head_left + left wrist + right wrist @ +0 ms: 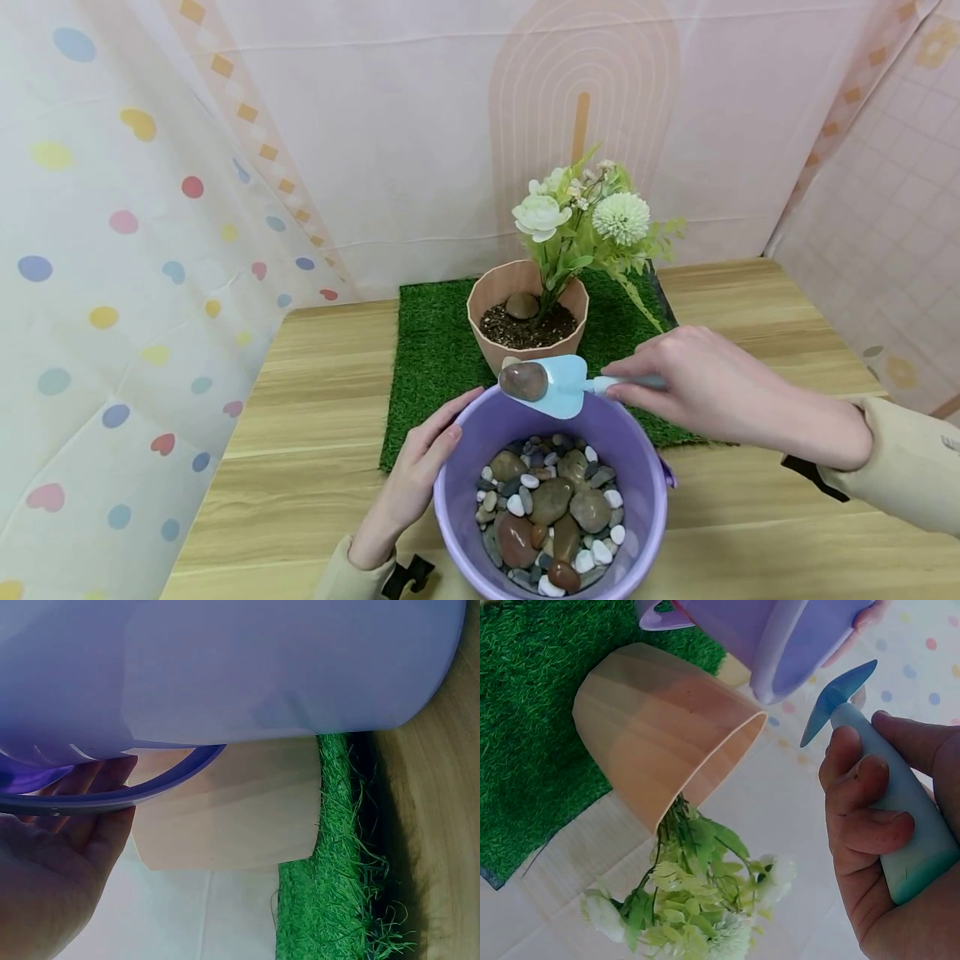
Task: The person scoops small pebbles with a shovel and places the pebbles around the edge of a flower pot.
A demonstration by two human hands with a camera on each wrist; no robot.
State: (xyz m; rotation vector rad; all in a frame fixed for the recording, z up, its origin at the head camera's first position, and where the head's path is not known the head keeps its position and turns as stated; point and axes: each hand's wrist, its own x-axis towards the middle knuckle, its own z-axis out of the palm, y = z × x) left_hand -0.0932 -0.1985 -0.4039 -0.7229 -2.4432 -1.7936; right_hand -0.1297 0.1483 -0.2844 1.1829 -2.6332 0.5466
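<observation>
My right hand (pixel 693 379) grips the handle of a light blue toy shovel (pixel 566 387), held level above the far rim of a purple bucket (pixel 442 500). A smooth brown stone (pixel 525 381) lies on the blade, near its tip. At the bucket's left side, my left hand (pixel 420 458) holds the rim; in the left wrist view its fingers pass behind the bucket's curved handle (pixel 172 776). Stones (pixel 551 500) of several sizes, brown, grey and white, cover the bucket's bottom. Just beyond stands a peach flowerpot (pixel 480 292) with dark soil (pixel 525 333) and one brown stone (pixel 522 305) in it.
White artificial flowers (pixel 540 217) with green leaves rise from the pot and lean right. Pot and flowers stand on a green turf mat (pixel 427 367) on the wooden table (pixel 300 433). Patterned curtains (pixel 375 167) hang behind and at both sides.
</observation>
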